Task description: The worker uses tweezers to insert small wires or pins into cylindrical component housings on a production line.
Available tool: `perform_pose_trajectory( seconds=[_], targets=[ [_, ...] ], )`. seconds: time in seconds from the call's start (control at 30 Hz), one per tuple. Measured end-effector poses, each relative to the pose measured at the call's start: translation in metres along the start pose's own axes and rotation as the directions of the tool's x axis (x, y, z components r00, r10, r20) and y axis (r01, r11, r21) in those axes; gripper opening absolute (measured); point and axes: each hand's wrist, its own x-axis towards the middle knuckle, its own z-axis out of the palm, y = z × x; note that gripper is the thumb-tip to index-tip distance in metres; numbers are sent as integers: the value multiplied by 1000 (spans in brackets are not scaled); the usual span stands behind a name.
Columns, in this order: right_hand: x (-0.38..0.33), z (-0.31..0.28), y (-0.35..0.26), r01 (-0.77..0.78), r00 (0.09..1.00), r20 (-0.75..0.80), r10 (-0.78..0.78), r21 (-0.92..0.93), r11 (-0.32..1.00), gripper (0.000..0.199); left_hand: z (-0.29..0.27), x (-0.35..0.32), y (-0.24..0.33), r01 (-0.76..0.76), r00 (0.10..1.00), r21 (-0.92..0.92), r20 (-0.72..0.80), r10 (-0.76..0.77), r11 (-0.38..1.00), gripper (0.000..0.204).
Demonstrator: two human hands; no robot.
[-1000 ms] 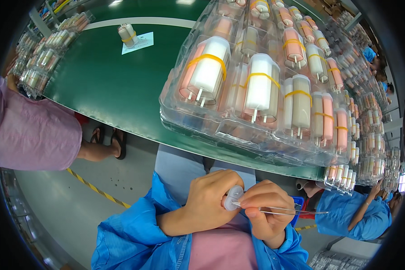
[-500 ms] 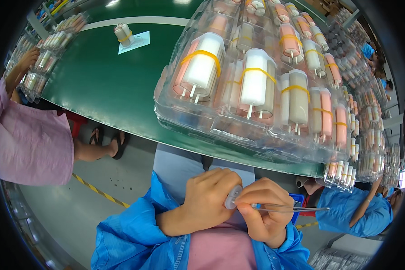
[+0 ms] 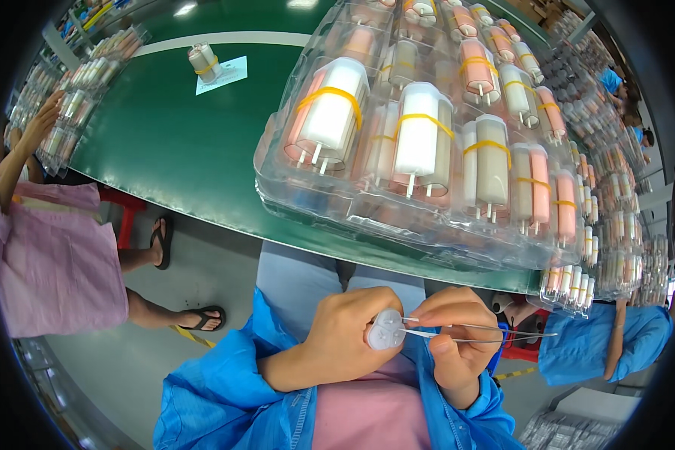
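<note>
My left hand (image 3: 339,337) is closed around a small part with a translucent grey rounded end face (image 3: 386,330), which shows several small raised spots or holes. The rest of that part is hidden inside the fist. In my right hand (image 3: 457,337) is a pair of thin metal tweezers (image 3: 495,333), pinched between thumb and fingers. The two prongs stand apart, and their tips are at the right edge of the grey end face. Whether they touch it I cannot tell. Both hands are in front of my body, below the table edge.
Stacked clear plastic trays (image 3: 367,214) hold banded bundles of white, grey and pink tubes (image 3: 420,139) on the green table (image 3: 157,142). One bundle (image 3: 204,63) stands beside a pale paper (image 3: 222,75). People work at left (image 3: 60,262) and right (image 3: 604,345).
The grey end face has turned more toward the view. My right hand has opened its grip somewhat, with the tweezer prongs now spread. The person at left has shifted their feet.
</note>
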Motion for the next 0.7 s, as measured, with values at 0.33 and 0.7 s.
perform_pose_trajectory(
  seconds=[0.33, 0.7],
  targets=[
    [6, -4, 1, 65, 994, 95, -59, -68, 996, 16, 0, 0, 2, 16, 996, -72, 86, -10, 997, 20],
    [10, -2, -2, 91, 990, 120, -76, -130, 987, 13, 1, 0, 1, -3, 996, -55, 89, 8, 998, 19]
  ],
)
